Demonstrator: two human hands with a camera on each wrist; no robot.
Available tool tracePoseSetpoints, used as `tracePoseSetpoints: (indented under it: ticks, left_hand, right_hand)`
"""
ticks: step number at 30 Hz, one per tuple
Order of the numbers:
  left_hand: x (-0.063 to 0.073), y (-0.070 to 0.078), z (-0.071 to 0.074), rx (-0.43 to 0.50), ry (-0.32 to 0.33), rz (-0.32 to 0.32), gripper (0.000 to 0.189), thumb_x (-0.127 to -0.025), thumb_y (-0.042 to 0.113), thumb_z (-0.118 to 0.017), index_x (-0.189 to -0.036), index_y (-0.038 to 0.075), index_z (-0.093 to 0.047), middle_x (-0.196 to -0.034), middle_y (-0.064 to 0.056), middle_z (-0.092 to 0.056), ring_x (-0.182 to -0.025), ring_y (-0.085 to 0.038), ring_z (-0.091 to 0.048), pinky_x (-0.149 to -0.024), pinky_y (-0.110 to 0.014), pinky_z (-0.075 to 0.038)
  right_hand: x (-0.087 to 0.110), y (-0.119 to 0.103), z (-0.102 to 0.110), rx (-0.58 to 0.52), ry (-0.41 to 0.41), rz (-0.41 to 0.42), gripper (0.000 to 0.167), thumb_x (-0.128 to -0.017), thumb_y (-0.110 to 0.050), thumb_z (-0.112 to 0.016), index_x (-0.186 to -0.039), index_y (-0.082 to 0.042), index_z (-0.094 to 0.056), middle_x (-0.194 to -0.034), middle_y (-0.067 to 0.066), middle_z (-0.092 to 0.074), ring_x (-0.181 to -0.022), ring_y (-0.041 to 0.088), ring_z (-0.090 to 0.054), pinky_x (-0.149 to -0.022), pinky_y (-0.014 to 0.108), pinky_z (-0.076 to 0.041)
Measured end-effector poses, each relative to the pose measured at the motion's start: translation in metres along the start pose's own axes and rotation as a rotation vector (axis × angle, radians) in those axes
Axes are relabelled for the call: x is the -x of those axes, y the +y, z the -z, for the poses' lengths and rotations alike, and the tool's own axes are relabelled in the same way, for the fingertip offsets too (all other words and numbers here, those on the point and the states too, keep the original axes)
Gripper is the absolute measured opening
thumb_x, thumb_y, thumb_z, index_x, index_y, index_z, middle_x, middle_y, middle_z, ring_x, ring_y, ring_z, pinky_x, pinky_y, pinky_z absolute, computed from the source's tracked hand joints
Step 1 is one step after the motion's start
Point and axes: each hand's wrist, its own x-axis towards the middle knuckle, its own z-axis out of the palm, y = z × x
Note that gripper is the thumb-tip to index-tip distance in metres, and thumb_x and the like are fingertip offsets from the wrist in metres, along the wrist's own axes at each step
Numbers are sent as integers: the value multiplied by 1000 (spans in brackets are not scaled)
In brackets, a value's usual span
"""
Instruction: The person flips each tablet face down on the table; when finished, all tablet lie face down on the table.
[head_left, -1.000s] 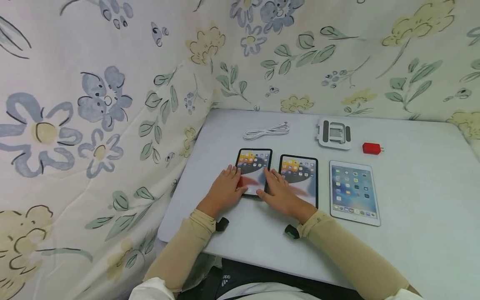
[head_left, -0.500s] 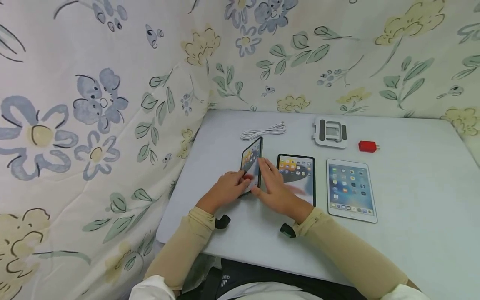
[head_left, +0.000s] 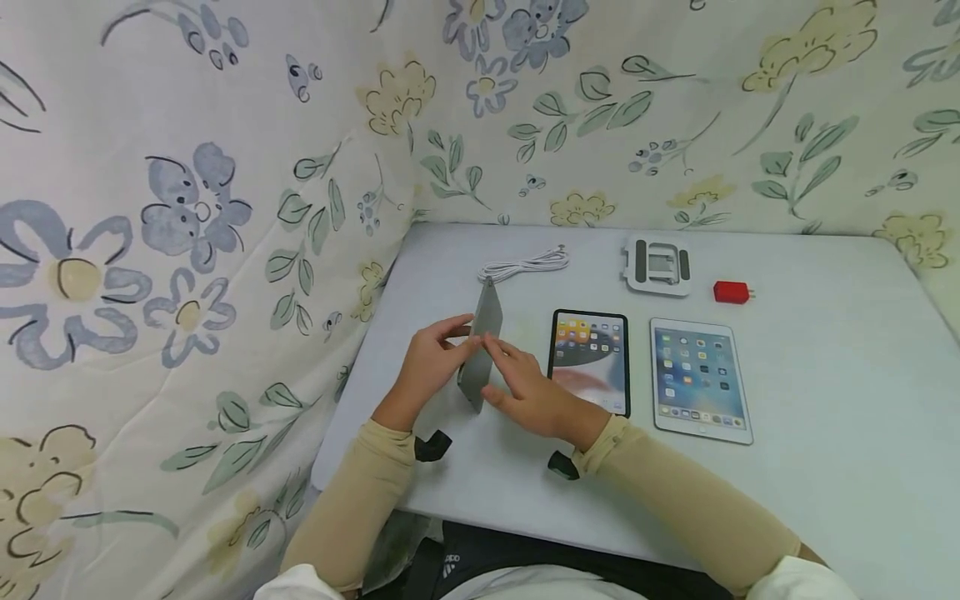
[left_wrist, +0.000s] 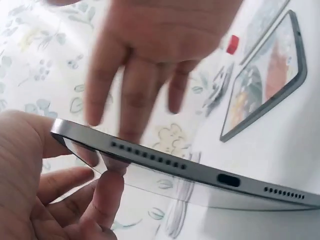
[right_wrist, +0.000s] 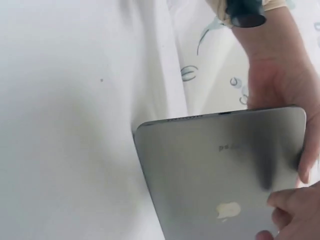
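Observation:
A grey-backed tablet (head_left: 475, 377) stands nearly on edge over the left part of the table. My left hand (head_left: 423, 362) grips its upper edge, thumb on the back and fingers on the screen side. Straight fingers of my right hand (head_left: 536, 402) reach to the back near that same edge. In the right wrist view the tablet's back (right_wrist: 200, 170) shows an apple logo, and its screen is turned away. The left wrist view shows its narrow edge (left_wrist: 205, 175) with a port and speaker holes. Beside my right hand lies a black-framed tablet (head_left: 591, 367), screen up.
A white tablet (head_left: 701, 383) lies screen up farther right. Behind are a coiled white cable (head_left: 525, 265), a white folding stand (head_left: 640, 262) with grey pads and a red plug adapter (head_left: 731, 292). Floral fabric (head_left: 300, 125) hangs along the table's (head_left: 840, 375) back and left sides.
The left tablet has gone from flat, screen up, to standing on edge and turned so its grey back shows. My left hand has taken hold of it; both hands have shifted left.

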Motion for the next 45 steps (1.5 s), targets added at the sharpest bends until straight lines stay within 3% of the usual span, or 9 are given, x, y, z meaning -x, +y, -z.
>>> tracePoseSetpoints:
  ticks: [3, 6, 11, 17, 23, 28, 31, 36, 45]
  left_hand:
    - [-1, -3, 9, 15, 41, 20, 42, -101, 30, -77, -139, 13, -74, -126, -4, -75, -86, -22, -69, -69, -34, -58]
    - [-3, -8, 16, -6, 110, 75, 37, -100, 28, -74, -134, 15, -77, -120, -2, -75, -86, -22, -69, -68, -36, -57]
    - [-6, -28, 23, -176, 233, 155, 36, -97, 23, -68, -130, 11, -79, -114, -5, -77, -83, -27, -66, -64, -40, -53]
    - [-7, -55, 9, -362, 194, 207, 36, -104, 14, -68, -137, 0, -71, -121, -16, -76, -112, -35, -71, -88, -49, -59]
    - [-9, -66, -11, -464, 180, 144, 33, -104, 8, -67, -136, -2, -71, -117, -14, -77, -108, -34, -74, -87, -50, -61]
    - [-12, -60, -20, -606, 160, -5, 33, -104, 11, -63, -134, 0, -72, -123, -15, -76, -112, -36, -72, -86, -51, -61]
    - [-13, -45, -28, -560, 95, -85, 35, -107, 10, -56, -136, -1, -71, -132, -18, -72, -123, -37, -67, -96, -52, -59]
    - [-12, -15, -51, -490, -95, -109, 39, -111, 10, -47, -146, -1, -63, -145, -18, -64, -137, -36, -58, -113, -49, -48]
    - [-15, 5, -91, -576, -371, -132, 49, -115, 24, -43, -158, 1, -49, -162, -18, -48, -154, -34, -38, -126, -44, -29]
  right_hand:
    - [3, 2, 0, 5, -14, -33, 86, -111, -65, -36, -173, -13, -8, -179, 7, -8, -161, 41, -7, -122, 73, -17]
    - [8, 6, 0, 47, -14, -62, 84, -111, -63, -38, -173, -13, -10, -179, 9, -9, -162, 38, -7, -124, 70, -15]
    - [21, 16, 5, 126, 9, -109, 82, -113, -56, -43, -172, -9, -11, -178, 8, -11, -164, 33, -5, -127, 64, -9]
    - [43, 35, 13, 206, 92, -189, 84, -113, -55, -42, -171, -3, -10, -177, 17, -14, -162, 41, -8, -125, 68, -7]
    - [66, 49, 26, 207, 209, -234, 78, -114, -36, -50, -172, -5, -8, -177, 17, -13, -162, 42, -9, -122, 72, -5]
    - [89, 55, 40, 197, 225, -287, 78, -114, -35, -49, -170, 2, -10, -176, 21, -12, -161, 45, -6, -122, 72, -2]
    - [98, 59, 47, 207, 244, -328, 77, -114, -35, -48, -169, 4, -11, -176, 23, -11, -161, 46, -5, -122, 71, 0]
    - [108, 65, 52, 263, 266, -407, 77, -115, -41, -45, -167, 7, -15, -172, 30, -16, -159, 53, -7, -121, 73, 0]
    - [112, 69, 55, 284, 249, -463, 72, -116, -40, -41, -166, 7, -22, -170, 35, -19, -157, 57, -7, -121, 74, 4]
